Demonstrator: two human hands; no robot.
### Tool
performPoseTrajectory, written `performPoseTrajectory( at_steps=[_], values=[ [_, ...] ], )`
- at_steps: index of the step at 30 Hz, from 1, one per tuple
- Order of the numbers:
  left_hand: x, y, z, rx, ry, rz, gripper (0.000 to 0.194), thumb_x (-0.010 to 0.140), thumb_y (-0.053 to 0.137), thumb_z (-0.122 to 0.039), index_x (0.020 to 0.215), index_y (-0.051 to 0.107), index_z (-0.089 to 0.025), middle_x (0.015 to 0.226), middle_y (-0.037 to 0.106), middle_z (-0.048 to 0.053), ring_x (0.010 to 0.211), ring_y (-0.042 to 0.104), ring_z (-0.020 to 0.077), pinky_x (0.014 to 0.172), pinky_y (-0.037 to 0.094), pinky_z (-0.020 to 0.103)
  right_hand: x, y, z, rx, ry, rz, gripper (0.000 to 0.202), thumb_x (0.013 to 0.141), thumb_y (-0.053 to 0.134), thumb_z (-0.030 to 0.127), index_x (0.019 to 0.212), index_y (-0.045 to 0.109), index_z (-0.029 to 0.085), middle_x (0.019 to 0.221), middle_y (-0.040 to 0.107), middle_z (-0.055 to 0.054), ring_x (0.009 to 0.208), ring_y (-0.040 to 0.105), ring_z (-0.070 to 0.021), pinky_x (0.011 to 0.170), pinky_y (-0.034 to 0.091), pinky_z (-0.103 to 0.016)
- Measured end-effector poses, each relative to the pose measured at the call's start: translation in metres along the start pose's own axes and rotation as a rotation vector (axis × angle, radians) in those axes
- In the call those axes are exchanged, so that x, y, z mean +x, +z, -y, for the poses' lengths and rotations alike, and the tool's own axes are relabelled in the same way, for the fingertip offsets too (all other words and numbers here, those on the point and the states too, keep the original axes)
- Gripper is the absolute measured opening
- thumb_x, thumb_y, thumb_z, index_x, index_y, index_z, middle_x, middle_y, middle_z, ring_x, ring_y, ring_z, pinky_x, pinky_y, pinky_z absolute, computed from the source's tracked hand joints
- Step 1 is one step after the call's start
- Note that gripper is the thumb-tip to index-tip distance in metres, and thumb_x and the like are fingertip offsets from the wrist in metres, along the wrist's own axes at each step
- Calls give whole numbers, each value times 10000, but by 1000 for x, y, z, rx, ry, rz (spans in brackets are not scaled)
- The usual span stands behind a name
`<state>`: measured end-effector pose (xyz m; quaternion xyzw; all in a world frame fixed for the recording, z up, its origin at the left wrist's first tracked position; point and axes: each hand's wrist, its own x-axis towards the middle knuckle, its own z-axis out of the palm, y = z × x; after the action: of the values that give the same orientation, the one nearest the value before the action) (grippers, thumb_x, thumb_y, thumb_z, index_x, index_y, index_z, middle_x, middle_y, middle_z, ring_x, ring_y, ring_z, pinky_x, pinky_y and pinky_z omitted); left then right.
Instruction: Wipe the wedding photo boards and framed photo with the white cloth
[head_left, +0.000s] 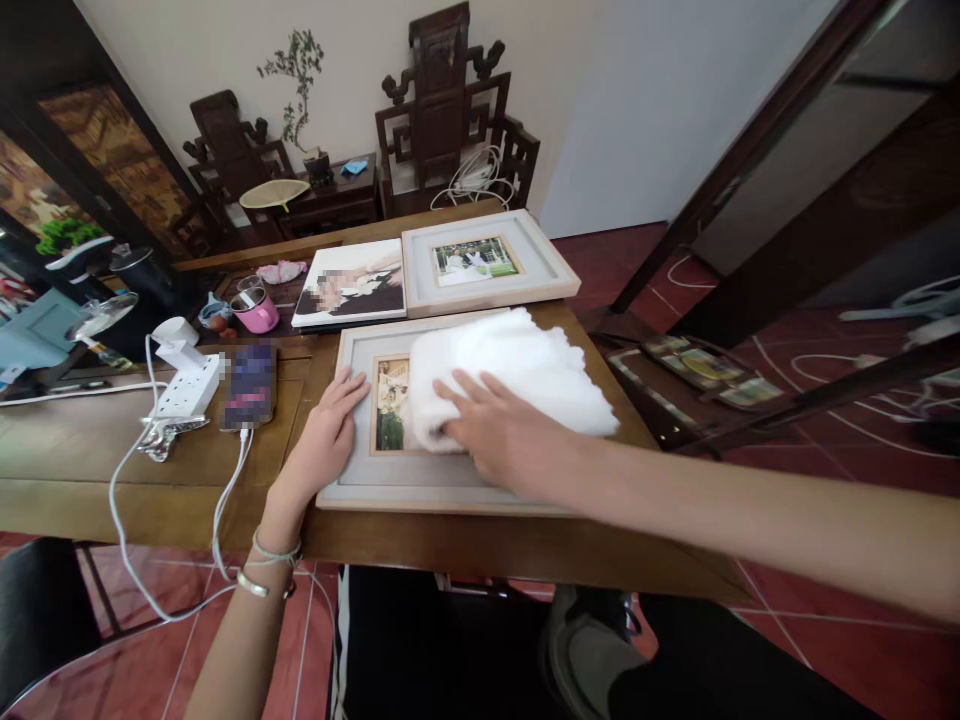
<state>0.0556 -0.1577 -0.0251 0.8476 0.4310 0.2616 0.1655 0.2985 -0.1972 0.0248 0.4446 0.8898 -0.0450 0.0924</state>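
A pale picture frame (352, 475) with a light wooden edge lies flat near the table's front. My left hand (334, 425) rests on its left side, fingers stretched out. Over the frame's right part spreads a fluffy white cloth (525, 365), folded and ragged along its right edge. My right hand (491, 430) presses on the cloth, its fingers bent and holding the near left part of it. The cloth hides part of the small photo (391, 400) in the frame's middle.
Behind lie a second framed photo (487, 265) and a photo album (349, 285). Left of my left hand are a phone (250, 385) with its cable, a white power strip (187, 385) and a pink cup (256, 310). The wooden table (465, 540) ends close to my legs.
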Motion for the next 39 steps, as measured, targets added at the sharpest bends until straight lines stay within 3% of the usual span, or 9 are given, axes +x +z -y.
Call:
performPoseTrajectory(
  at_steps=[6,11,16,19,22,26,32,35,39],
  values=[
    [0,-1,0,3,0,3,471,865,367,-63,1288,559,-134,1398,513,128,1412,303,243,1161,260,495,36,2,-32,-83,58,-89,376,748,566,32,1104,667,99,1551,206,-187,1397,112,-460,1059,150,-689],
    [1,0,0,8,11,1,475,869,357,-65,1295,552,-144,1403,509,126,1410,306,245,1154,265,516,23,-5,4,-8,89,47,416,752,573,48,1151,662,125,1534,252,-185,1380,160,-478,1059,194,-682],
    [1,1,1,21,10,10,481,863,359,-62,1300,547,-139,1403,507,128,1413,298,246,1156,256,519,-19,-27,49,179,-116,214,430,746,612,99,1174,652,122,1521,244,-225,1366,189,-491,1040,249,-678],
    [1,1,3,21,22,5,496,857,356,-55,1305,543,-157,1404,509,115,1413,298,242,1154,252,530,-27,-28,57,226,-177,210,446,765,588,115,1209,630,127,1521,250,-214,1369,205,-471,1042,274,-658],
    [0,1,3,20,21,2,503,855,353,-50,1306,543,-163,1405,509,110,1413,298,241,1153,255,532,-15,-15,47,170,-151,146,441,776,567,100,1213,626,126,1541,209,-191,1389,165,-445,1068,248,-637],
    [0,1,3,12,18,6,497,853,358,-50,1304,544,-147,1405,507,119,1417,291,240,1156,263,514,17,0,10,34,-35,40,443,770,547,38,1196,633,125,1564,150,-159,1413,83,-410,1109,162,-613],
    [-1,1,1,22,18,7,487,859,354,-51,1302,542,-126,1411,498,132,1414,297,241,1157,263,508,53,0,-35,-97,51,-152,442,763,534,8,1190,624,77,1557,164,-198,1402,89,-447,1080,187,-638],
    [0,1,1,16,12,4,489,858,357,-50,1300,546,-141,1406,506,122,1414,299,241,1156,264,514,56,2,-26,-99,47,-104,446,734,561,1,1162,648,94,1549,195,-197,1390,99,-476,1063,174,-673],
    [0,2,2,11,15,5,492,858,359,-50,1301,546,-157,1404,510,114,1416,294,239,1152,267,522,35,-4,10,-23,12,4,441,753,562,27,1177,644,117,1531,235,-210,1374,172,-483,1044,221,-674]
  ],
)
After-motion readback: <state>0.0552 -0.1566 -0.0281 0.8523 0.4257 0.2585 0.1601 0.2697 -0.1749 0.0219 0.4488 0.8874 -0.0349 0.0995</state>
